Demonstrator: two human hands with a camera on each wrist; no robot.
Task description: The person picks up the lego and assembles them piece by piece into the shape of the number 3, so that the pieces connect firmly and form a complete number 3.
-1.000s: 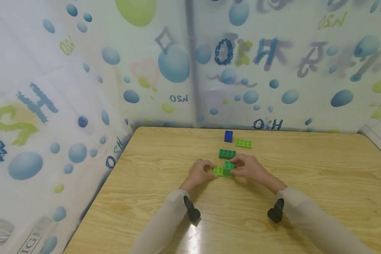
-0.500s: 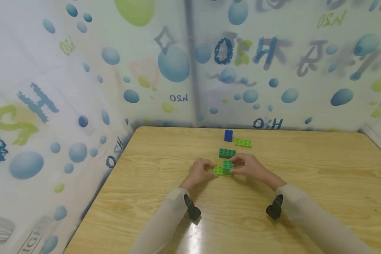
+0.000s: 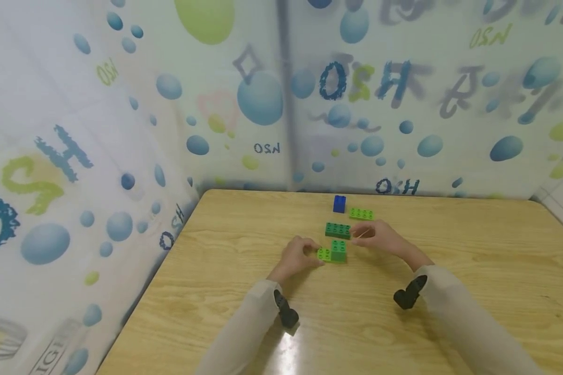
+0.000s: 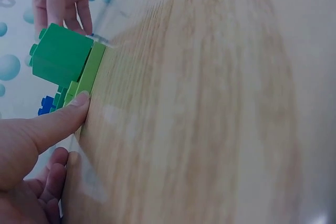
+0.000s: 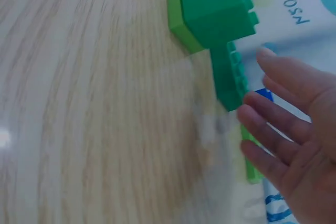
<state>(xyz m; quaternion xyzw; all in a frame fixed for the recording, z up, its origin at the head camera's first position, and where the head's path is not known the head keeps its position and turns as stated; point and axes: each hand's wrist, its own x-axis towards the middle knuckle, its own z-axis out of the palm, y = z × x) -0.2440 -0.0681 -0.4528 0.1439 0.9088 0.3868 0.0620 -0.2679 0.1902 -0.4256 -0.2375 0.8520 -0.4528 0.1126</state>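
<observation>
My left hand (image 3: 297, 256) pinches the left end of a flat light green toy building brick (image 3: 324, 254) on the table. On that brick's right half sits a taller green brick (image 3: 339, 252), studs up. In the left wrist view, the thumb (image 4: 73, 109) presses against the light green brick's near side. My right hand (image 3: 381, 238) is off the stack, its fingers parted and holding nothing. Its fingertips are at the right end of a dark green brick (image 3: 338, 230) just behind the stack; whether they touch it I cannot tell.
Farther back on the wooden table (image 3: 244, 219) stand a blue brick (image 3: 340, 204) and, right of it, another flat light green brick (image 3: 362, 214). A patterned curtain (image 3: 262, 166) hangs behind the table's far edge and along the left side.
My right hand has let go of the taller green brick and moved back and right, towards the dark green brick. The left hand keeps its hold on the light green brick.
</observation>
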